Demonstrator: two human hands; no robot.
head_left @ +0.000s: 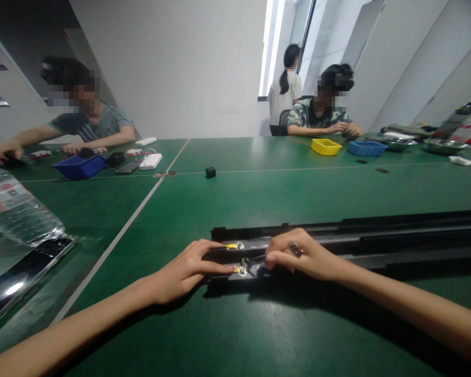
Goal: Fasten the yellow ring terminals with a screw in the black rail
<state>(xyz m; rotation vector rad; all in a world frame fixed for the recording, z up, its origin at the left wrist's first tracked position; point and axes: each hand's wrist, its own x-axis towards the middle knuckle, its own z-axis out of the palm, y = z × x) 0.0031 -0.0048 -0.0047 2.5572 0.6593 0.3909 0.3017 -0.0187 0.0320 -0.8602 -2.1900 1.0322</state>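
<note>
A long black metal channel [353, 242] lies across the table and runs out to the right. Near its left end are two round metal fasteners, each beside a yellow ring terminal [231, 246]. My left hand [186, 267] rests at that end with fingers stretched apart. Its index finger reaches the upper terminal and its thumb touches the lower yellow terminal [236, 270]. My right hand [298, 254] is closed around a slim shiny metal hand tool [255, 260], whose exact kind I cannot make out. The tool's tip is close to the lower fastener; my fingers hide its middle.
A plastic bottle [19, 207] and a dark phone [27, 277] lie at left. A small black cube [211, 172] sits mid-table. Farther back are a blue bin [79, 166], a yellow bin [325, 147] and a light-blue bin [367, 148]. Two people sit across; another stands behind.
</note>
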